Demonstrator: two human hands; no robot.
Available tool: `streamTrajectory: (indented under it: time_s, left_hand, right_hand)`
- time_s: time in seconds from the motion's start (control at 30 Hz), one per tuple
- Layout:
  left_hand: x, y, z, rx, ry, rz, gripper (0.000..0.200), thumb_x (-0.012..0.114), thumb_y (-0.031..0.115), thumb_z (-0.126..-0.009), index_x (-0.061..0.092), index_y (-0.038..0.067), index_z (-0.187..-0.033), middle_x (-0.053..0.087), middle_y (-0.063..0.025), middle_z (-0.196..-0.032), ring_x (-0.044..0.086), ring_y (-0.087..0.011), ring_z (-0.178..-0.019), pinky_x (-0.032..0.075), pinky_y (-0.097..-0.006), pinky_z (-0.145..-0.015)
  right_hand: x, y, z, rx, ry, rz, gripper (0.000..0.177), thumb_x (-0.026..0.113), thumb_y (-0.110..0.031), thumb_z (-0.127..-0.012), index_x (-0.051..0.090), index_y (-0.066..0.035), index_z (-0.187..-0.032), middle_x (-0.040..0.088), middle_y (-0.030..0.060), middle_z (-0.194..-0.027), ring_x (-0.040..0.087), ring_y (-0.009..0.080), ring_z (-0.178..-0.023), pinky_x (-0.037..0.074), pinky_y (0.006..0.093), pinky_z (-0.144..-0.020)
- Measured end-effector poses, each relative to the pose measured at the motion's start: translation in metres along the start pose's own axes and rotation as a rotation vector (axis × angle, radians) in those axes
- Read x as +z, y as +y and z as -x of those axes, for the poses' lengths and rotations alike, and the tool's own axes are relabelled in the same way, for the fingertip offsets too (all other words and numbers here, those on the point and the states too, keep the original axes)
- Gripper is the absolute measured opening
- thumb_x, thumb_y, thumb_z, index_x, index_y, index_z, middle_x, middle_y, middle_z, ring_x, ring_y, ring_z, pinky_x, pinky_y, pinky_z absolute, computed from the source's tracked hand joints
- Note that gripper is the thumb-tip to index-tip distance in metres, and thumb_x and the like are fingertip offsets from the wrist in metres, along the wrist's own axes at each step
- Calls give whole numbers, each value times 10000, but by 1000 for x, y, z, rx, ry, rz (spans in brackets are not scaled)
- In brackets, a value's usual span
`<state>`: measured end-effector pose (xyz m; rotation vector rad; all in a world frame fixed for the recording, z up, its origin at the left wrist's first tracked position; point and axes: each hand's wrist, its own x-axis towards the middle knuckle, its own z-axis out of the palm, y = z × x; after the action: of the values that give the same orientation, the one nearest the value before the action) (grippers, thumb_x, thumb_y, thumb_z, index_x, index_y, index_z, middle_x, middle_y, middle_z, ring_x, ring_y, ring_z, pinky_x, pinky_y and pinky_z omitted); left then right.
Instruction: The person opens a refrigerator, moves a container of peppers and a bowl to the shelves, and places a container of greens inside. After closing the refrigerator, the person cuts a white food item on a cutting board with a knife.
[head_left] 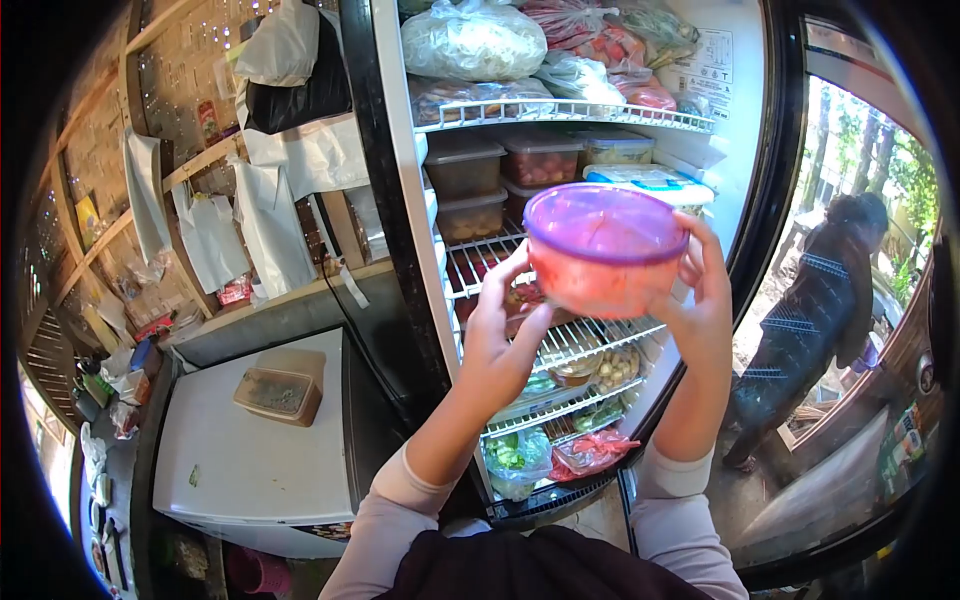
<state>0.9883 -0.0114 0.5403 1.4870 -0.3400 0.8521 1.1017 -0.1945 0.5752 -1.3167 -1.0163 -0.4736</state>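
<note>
A round plastic food container [605, 262] with a purple lid and reddish contents is held up before the open fridge [440, 300]. Around its right side the fingers of my right hand [702, 290] are wrapped. My left hand [508, 335] is at the container's lower left, thumb and fingers bent against its side. Behind it, wire shelves [590, 345] carry several rectangular tubs [465, 165] and a blue-lidded box [635, 180]. On the upper shelf lie clear bags of produce [475, 40]. Lower down are a bag of greens [517, 460] and a pink bag [592, 453].
A white chest-like appliance [230, 470] stands at the left, with a rectangular lidded tub [280, 390] on top. Plastic bags [275, 230] hang on the woven wall. At the right, a person [815, 310] bends over beyond the open glass fridge door [780, 330].
</note>
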Motion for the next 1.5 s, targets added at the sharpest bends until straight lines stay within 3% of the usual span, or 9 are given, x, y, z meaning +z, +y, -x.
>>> streamTrajectory:
  time_s: [0.17, 0.47, 0.7, 0.93, 0.97, 1.13, 1.37, 1.43, 1.5]
  left_hand:
    - [29, -37, -82, 116, 59, -255, 441, 466, 55, -821, 444, -18, -1256, 479, -167, -1274, 455, -274, -1208, 340, -368, -1031]
    - [70, -95, -159, 24, 180, -526, 484, 476, 94, -804, 458, 79, -1287, 477, -222, -1186, 425, -354, -1118, 318, -448, -1001]
    - [97, -119, -173, -113, 204, -507, 516, 506, 188, -820, 382, 53, -1302, 414, -268, -1309, 383, -441, -1191, 320, -497, -1017]
    - [111, -129, -177, -81, 277, -527, 555, 550, 235, -792, 429, 48, -1300, 460, -231, -1272, 411, -380, -1168, 309, -460, -1029]
    - [113, -126, -176, -79, 271, -524, 555, 550, 235, -792, 429, 48, -1300, 460, -231, -1272, 411, -380, -1168, 309, -460, -1029]
    - [106, -126, -181, 125, 120, -915, 423, 528, 287, -847, 576, 42, -1188, 539, -182, -1217, 440, -347, -1161, 347, -440, -980]
    - [104, -124, -178, 134, 76, -851, 415, 491, 296, -884, 592, 45, -1198, 588, -182, -1187, 508, -349, -1122, 346, -422, -980]
    - [105, -124, -171, 238, 70, -807, 291, 480, 206, -872, 611, 24, -1058, 529, -225, -1247, 494, -346, -1135, 376, -527, -883]
    - [109, -121, -163, 165, 126, -666, 318, 484, 215, -878, 595, 25, -1107, 529, -225, -1244, 488, -348, -1134, 369, -528, -899]
  right_hand:
    - [-4, -5, -44, 137, 138, 88, 717, 824, -216, -685, 447, -81, -1281, 578, 139, -1165, 588, 219, -1052, 506, 309, -850]
    - [-17, 46, -85, 102, 278, 239, 790, 830, -284, -692, 406, -13, -1302, 561, 184, -1194, 591, 234, -1058, 477, 333, -906]
    - [-24, 111, -100, -41, 366, 380, 905, 828, -298, -702, 268, -13, -1353, 535, 214, -1197, 564, 259, -1079, 468, 350, -909]
    - [-20, 121, -103, 113, 478, 508, 791, 828, -345, -698, 321, 4, -1196, 563, 234, -1120, 581, 254, -1026, 469, 337, -872]
    - [-19, 123, -103, 67, 494, 550, 863, 762, -544, -671, 331, -58, -1240, 595, 262, -1087, 613, 410, -975, 471, 452, -867]
    - [-18, 116, -103, 202, 453, 678, 866, 713, -578, -708, 313, -64, -1278, 613, 283, -1037, 605, 427, -976, 440, 463, -897]
    - [-17, 120, -107, 260, 407, 797, 879, 620, -639, -755, 287, -59, -1326, 638, 266, -1015, 601, 398, -1012, 287, 486, -1018]
    - [-15, 119, -105, 280, 403, 801, 889, 617, -641, -756, 278, -59, -1337, 638, 265, -1015, 599, 395, -1019, 277, 489, -1024]
    - [-13, 116, -102, 293, 418, 788, 882, 640, -604, -757, 293, -41, -1339, 613, 273, -1077, 573, 405, -1060, 313, 488, -1008]
